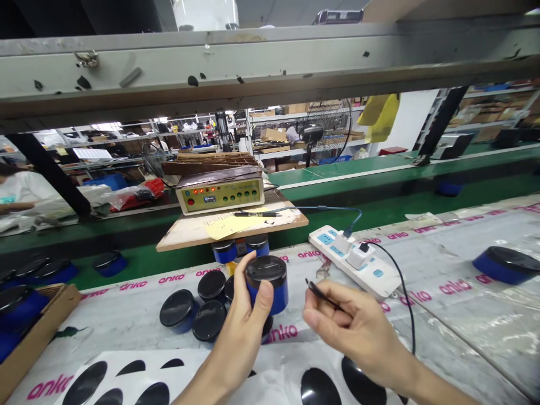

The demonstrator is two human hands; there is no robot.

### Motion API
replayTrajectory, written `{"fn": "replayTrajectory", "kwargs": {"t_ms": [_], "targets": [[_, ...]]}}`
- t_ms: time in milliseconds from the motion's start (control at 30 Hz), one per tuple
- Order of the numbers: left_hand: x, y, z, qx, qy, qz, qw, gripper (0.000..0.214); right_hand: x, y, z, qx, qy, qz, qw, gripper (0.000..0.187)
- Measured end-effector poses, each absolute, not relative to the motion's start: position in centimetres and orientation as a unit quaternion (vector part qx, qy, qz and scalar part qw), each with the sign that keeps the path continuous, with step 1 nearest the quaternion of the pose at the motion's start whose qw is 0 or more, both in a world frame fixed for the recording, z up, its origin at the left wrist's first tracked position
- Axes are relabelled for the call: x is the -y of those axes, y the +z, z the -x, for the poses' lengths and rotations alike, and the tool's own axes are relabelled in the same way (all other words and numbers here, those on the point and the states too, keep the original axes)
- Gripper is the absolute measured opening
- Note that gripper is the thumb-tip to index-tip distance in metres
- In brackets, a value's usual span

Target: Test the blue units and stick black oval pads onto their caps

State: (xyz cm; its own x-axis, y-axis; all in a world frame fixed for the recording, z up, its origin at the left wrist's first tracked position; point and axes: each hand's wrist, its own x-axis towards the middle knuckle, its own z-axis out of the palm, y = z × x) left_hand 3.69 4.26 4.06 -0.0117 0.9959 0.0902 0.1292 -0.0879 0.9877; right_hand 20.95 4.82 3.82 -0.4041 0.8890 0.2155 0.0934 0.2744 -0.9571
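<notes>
My left hand (242, 320) is wrapped round a small blue round speaker (270, 284) with a black top, held above the table. My right hand (352, 326) pinches the black plug end of a cable (321, 292), a little to the right of the speaker and apart from it. That black cable (400, 284) runs back to a white charger (359, 256) plugged into a white power strip (375, 275). Several more blue speakers with black tops (206, 306) sit on the table just left of and under my left hand.
A wooden board (185, 239) resting on speakers carries a beige tester box (221, 194), a pen and yellow paper. A cardboard box (36, 332) with speakers stands at the left. Another speaker (506, 264) lies far right. A green conveyor (379, 191) runs behind. A person sits far left.
</notes>
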Motion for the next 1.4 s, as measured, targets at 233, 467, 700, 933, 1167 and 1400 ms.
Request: {"fn": "replayTrajectory", "kwargs": {"t_ms": [233,467,700,933,1167,1400], "targets": [[-4.9,3.8,-3.0,-0.504,0.515,-0.505,0.476,0.063,-3.9,3.8,-22.2,0.840,0.459,0.187,0.220,0.014],[-4.6,4.1,-3.3,-0.467,0.507,-0.513,0.512,0.064,-5.1,4.2,-21.6,0.822,0.307,0.333,0.345,0.030],[-4.1,4.3,-3.4,-0.484,0.480,-0.582,0.444,0.061,-5.5,4.0,-21.7,0.842,0.203,0.350,0.357,0.032],[-4.1,4.2,-3.0,-0.493,0.460,-0.619,0.402,0.063,-5.5,4.1,-22.0,0.850,0.151,0.362,0.352,0.030],[-4.3,3.3,-2.4,-0.487,0.431,-0.697,0.302,0.058,-5.6,2.9,-21.3,0.853,0.128,0.341,0.374,0.032],[-5.1,3.5,-1.4,-0.371,0.408,-0.831,-0.075,0.063,-6.6,2.5,-21.2,0.848,0.229,0.325,0.352,0.016]]}}
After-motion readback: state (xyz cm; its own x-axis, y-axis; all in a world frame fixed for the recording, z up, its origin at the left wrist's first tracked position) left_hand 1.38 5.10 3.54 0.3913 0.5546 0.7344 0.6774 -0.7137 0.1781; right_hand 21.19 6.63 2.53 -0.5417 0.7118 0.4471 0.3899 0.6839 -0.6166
